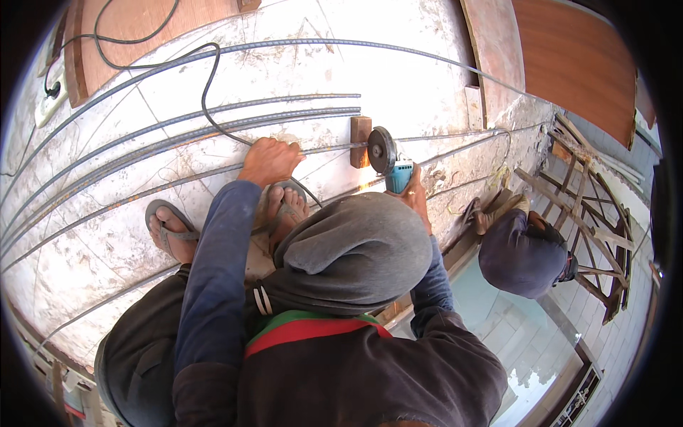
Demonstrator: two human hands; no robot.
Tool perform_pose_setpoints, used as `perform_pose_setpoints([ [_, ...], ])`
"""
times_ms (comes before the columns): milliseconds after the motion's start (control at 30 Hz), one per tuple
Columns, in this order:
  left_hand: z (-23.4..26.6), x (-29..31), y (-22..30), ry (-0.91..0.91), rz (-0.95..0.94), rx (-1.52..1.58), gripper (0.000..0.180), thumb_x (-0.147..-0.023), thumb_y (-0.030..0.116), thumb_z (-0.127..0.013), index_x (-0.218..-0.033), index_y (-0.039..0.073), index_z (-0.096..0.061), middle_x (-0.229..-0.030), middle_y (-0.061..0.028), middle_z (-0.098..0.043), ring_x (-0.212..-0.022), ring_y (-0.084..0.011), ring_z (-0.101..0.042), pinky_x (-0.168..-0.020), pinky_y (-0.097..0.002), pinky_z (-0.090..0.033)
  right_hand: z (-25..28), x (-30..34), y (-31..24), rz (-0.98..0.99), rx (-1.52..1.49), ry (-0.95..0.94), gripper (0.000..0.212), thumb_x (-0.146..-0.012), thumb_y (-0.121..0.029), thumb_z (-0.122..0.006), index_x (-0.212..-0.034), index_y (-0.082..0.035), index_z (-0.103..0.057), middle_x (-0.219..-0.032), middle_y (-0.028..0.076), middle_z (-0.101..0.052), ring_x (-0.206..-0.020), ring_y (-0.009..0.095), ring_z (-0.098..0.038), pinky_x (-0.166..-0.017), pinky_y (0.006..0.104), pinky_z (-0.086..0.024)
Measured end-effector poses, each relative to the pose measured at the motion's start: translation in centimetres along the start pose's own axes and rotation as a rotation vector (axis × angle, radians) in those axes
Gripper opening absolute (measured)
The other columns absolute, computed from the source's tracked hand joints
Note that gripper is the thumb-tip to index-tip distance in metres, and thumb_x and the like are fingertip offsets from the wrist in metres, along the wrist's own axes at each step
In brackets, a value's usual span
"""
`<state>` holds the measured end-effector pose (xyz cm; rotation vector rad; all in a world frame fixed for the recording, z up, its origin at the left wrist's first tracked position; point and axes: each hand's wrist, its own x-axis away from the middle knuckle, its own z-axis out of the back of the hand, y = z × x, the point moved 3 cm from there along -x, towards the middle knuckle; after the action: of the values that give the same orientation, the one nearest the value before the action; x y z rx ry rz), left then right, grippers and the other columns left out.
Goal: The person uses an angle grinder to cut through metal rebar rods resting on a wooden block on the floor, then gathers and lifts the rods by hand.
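Left hand point(270, 160) pressed palm-down on the rebar point(178, 181), fingers closed over the bar where it runs across the slab, just left of the wood block point(360, 141). Right hand point(415, 193) wrapped around the teal body of the angle grinder point(391, 162); grip mostly hidden behind the hood, so only knuckles show. Grinder disc stands upright against the bar right beside the block, with a faint glow of sparks low left of the tool. Hands are apart, one each side of the block. The slab edge point(491, 178) drops off immediately right of the grinder, with little surface left on that side; below it are scaffold poles point(583, 213) and a second person in a dark cap point(523, 252), close under the edge. Open slab lies to the left and beyond, but it is crossed by several more long rebars point(213, 114), roughly parallel, touching the concrete. The black power cable point(206, 85) loops over those bars from the top left down toward the left hand and lies across the working bar's line. Both sandalled feet point(171, 231) are planted on the slab, just near of the held bar, the right one close under the left hand. Plywood sheets point(569, 64) close off the upper right corner; a board point(128, 28) lies at the top left, next to a white plug strip point(50, 99).
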<state>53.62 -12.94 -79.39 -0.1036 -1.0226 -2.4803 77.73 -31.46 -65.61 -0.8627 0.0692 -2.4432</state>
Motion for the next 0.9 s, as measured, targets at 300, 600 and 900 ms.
perform_pose_setpoints([
  [300,0.0,0.0,0.0,-0.011,-0.005,0.009,0.036,-0.098,0.038,-0.053,-0.09,0.006,-0.067,-0.069,-0.017,-0.068,-0.071,-0.0354,-0.068,-0.069,-0.048,-0.049,0.3,-0.2,0.1,-0.05,0.034,-0.032,0.094,-0.063,-0.017,-0.076,-0.143,-0.007,-0.028,-0.105,0.031,-0.067,-0.095,0.047,-0.067,-0.086,0.0488,-0.053],
  [600,0.1,0.0,0.2,0.013,-0.018,-0.012,0.036,-0.098,0.038,-0.054,-0.089,0.005,-0.068,-0.067,-0.0176,-0.067,-0.067,-0.0355,-0.068,-0.066,-0.0473,-0.05,0.0,-0.6,0.8,-0.027,0.05,-0.026,0.095,-0.065,-0.017,-0.077,-0.144,-0.007,-0.025,-0.105,0.032,-0.067,-0.097,0.048,-0.067,-0.087,0.049,-0.054],
  [900,0.4,0.1,0.2,0.017,-0.014,-0.02,0.037,-0.098,0.04,-0.054,-0.089,0.007,-0.069,-0.067,-0.0152,-0.068,-0.068,-0.0341,-0.068,-0.067,-0.0464,-0.05,0.3,-1.7,0.4,0.004,0.093,-0.015,0.097,-0.065,-0.018,-0.078,-0.145,-0.007,-0.024,-0.105,0.031,-0.067,-0.096,0.047,-0.068,-0.087,0.0476,-0.054],
])
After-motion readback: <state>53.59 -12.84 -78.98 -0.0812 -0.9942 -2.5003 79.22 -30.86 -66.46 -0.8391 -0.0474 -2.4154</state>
